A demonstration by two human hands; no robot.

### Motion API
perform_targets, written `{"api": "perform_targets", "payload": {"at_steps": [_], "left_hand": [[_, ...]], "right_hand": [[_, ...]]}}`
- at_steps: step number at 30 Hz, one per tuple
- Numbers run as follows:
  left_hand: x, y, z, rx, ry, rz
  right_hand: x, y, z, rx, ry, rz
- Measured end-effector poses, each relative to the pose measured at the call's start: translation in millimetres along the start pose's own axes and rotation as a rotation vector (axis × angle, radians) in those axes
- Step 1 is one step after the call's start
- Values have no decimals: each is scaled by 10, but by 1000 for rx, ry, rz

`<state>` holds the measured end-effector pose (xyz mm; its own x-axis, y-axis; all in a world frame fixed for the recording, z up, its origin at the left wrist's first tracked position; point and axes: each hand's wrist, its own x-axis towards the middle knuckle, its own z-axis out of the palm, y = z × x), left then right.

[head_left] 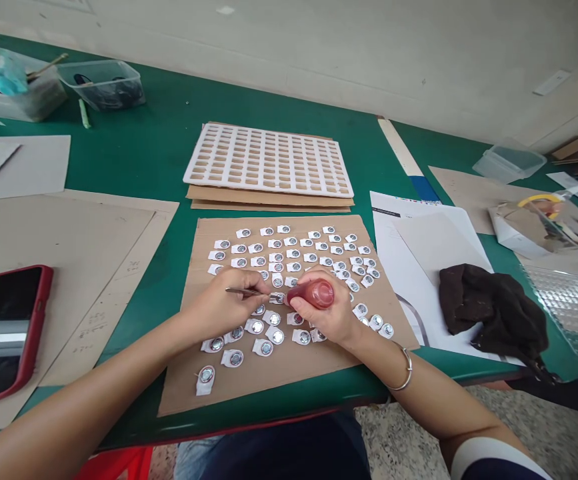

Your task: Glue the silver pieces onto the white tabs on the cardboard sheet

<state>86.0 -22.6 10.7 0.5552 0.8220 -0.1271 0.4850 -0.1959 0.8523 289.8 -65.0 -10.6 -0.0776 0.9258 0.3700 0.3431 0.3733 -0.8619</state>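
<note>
My left hand point(226, 303) is closed on slim metal tweezers point(246, 292), their tip at a small round silver piece on a white tab point(277, 298). In my right hand point(336, 313) is a small red squeeze bottle point(316, 293), tilted so its nozzle end points at that same piece. Whether the nozzle touches it I cannot tell. Beneath both hands lies a brown cardboard sheet point(189, 393), bearing many such silver pieces on white tabs, loosely in rows. Some of them are hidden behind my hands.
Behind the cardboard, a white slotted tray point(269, 160) rests on more cardboard. A red-cased phone point(6, 333) lies at left, a dark cloth point(491, 310) on papers at right. Plastic tubs point(103, 87) stand at the back left. The green table's point(319, 393) front edge is close.
</note>
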Motion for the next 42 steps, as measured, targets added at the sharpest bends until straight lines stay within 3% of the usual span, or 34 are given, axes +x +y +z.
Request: {"api": "perform_targets", "payload": {"at_steps": [42], "left_hand": [[-7, -27, 10, 47, -8, -16]], "right_hand": [[-7, 74, -22, 15, 21, 17]]}}
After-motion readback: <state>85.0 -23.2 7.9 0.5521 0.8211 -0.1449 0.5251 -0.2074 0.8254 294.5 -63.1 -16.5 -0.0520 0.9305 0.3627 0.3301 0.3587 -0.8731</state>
